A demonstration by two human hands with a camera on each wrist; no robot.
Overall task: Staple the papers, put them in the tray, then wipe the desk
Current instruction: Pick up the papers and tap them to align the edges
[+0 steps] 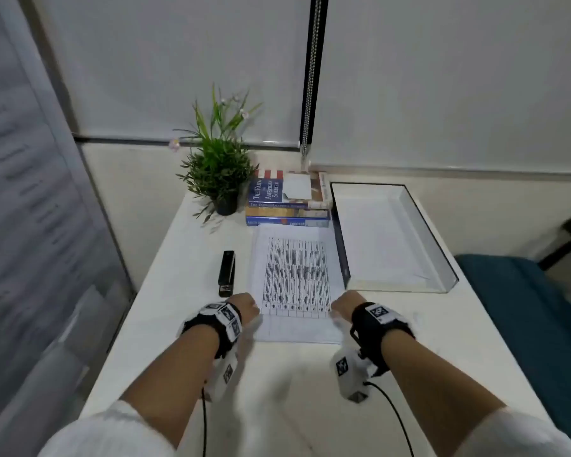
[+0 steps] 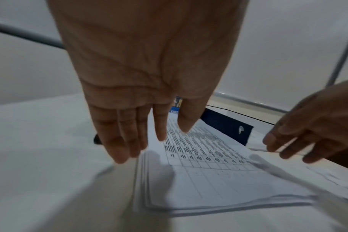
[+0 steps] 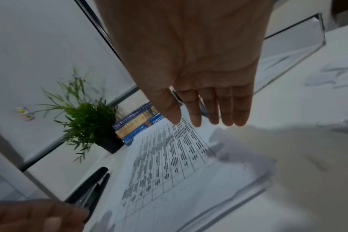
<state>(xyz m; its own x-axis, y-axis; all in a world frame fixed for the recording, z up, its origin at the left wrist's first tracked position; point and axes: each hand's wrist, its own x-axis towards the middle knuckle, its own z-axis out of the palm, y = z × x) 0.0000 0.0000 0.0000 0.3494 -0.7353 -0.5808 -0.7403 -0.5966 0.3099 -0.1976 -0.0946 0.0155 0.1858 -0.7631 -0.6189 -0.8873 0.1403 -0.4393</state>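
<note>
A stack of printed papers (image 1: 294, 285) lies flat mid-desk, its sheets slightly fanned at the near edge (image 2: 218, 188). My left hand (image 1: 248, 306) is at the stack's near left edge, fingers straight and pointing down (image 2: 155, 141), holding nothing. My right hand (image 1: 342, 306) mirrors it at the near right edge, also straight-fingered and empty (image 3: 197, 124). Whether either touches the paper I cannot tell. A black stapler (image 1: 226, 273) lies closed just left of the papers (image 3: 89, 191). The clear tray (image 1: 341, 249) with a dark left wall sits right of the papers (image 3: 300, 47).
A potted green plant (image 1: 220, 173) and a pile of three books (image 1: 287, 206) stand at the back of the white desk. A blind and wall close off the back. A glass panel runs along the left, and a teal seat (image 1: 524, 308) sits beyond the right edge.
</note>
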